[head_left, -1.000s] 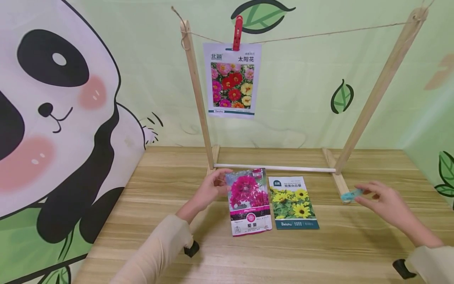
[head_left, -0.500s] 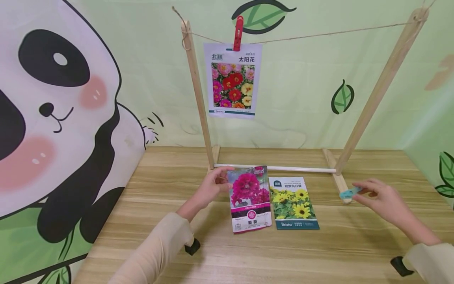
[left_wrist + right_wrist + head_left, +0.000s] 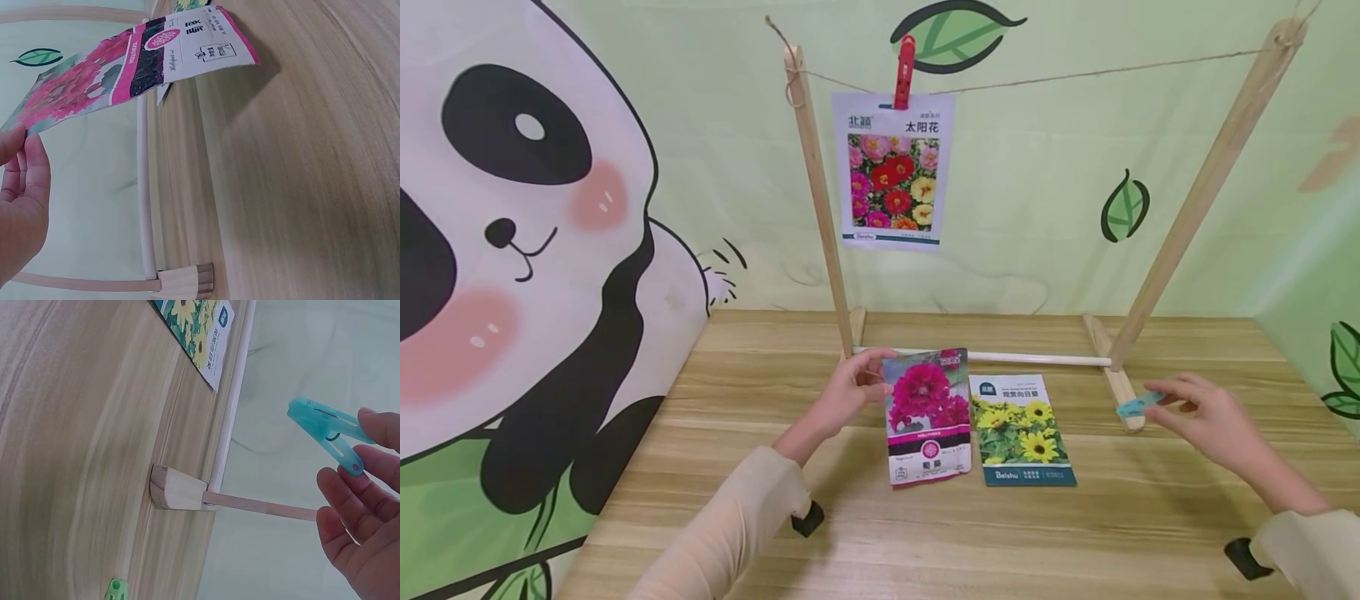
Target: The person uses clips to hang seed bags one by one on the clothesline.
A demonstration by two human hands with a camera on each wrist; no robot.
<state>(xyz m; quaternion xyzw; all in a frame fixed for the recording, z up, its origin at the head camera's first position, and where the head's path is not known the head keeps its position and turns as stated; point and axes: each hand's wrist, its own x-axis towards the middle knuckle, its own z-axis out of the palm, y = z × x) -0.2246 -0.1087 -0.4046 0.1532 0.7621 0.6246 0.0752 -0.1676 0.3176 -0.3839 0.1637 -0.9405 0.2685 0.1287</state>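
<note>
My left hand (image 3: 844,393) pinches the upper left edge of a seed packet with magenta flowers (image 3: 925,404). In the left wrist view this magenta-flower packet (image 3: 134,62) is tilted and off the tabletop, with a shadow beneath. My right hand (image 3: 1210,425) holds a light-blue clothespin (image 3: 1138,405) by its handles, between thumb and fingers. Seen from the right wrist, the clothespin (image 3: 315,422) is in the air. A sunflower seed packet (image 3: 1022,433) lies on the table between the hands. Another flower seed packet (image 3: 891,179) hangs from the twine (image 3: 1075,77) under a red clothespin (image 3: 905,73).
A wooden frame stands at the back, with a left post (image 3: 820,200), a right post (image 3: 1206,196) and a white bottom bar (image 3: 1037,359). In the right wrist view a green clip (image 3: 116,589) lies on the table. A panda-print cloth (image 3: 1000,275) hangs behind.
The magenta-flower packet has risen slightly in my left hand and its face has turned more toward the head camera. My right hand has shifted slightly left with the clothespin.
</note>
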